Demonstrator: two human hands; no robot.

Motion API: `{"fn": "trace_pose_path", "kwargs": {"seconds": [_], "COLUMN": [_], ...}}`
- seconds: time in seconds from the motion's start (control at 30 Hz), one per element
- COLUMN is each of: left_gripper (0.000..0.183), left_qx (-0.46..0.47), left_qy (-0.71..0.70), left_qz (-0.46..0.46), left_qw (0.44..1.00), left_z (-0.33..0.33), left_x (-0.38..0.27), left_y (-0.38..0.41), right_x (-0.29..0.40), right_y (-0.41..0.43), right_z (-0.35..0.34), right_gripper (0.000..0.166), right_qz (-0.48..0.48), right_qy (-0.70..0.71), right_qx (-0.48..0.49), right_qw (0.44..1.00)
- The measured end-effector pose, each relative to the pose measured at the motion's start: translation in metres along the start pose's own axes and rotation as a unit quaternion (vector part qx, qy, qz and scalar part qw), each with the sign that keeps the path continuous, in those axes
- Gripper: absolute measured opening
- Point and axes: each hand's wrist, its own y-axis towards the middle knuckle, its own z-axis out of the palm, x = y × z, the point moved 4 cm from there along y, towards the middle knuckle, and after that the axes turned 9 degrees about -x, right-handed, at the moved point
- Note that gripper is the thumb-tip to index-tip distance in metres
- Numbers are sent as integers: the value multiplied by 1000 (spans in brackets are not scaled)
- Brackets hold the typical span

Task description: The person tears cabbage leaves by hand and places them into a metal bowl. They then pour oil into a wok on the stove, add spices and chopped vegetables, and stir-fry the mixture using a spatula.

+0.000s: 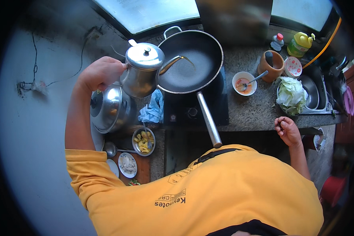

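My left hand grips the handle of a lidded stainless steel oil pot, raised at the left of a black wok. The pot's thin spout reaches over the wok's rim, and a thin golden stream of liquid falls from its tip into the wok. The wok rests on a black induction cooker, its steel handle pointing towards my body. My right hand is half closed around small dark reddish pieces, in front of the counter's edge and below a bowl of cabbage.
A white bowl holds reddish sauce and a spoon. A brown mortar stands behind it, the sink to the right. At left are a steel lidded pot, a blue cloth, a bowl of yellow food and a plate of pale pieces.
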Motion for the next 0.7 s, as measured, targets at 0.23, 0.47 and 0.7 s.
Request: {"fn": "trace_pose_path", "kwargs": {"seconds": [0.23,0.47,0.7], "left_gripper": [32,30,26], "left_qx": [58,51,9], "left_qy": [-56,-121,-156], "left_qz": [-7,-28,-61], "left_qw": [997,991,986], "left_z": [5,9,9], "left_x": [-12,-19,-11], "left_y": [33,58,79], "right_x": [-1,-11,-15], "right_y": [11,31,47], "right_z": [-11,-29,-40], "right_gripper": [12,13,14], "right_qz": [10,41,57], "right_qy": [16,33,53], "right_qx": [-6,-11,-16], "right_qw": [1000,999,997]}}
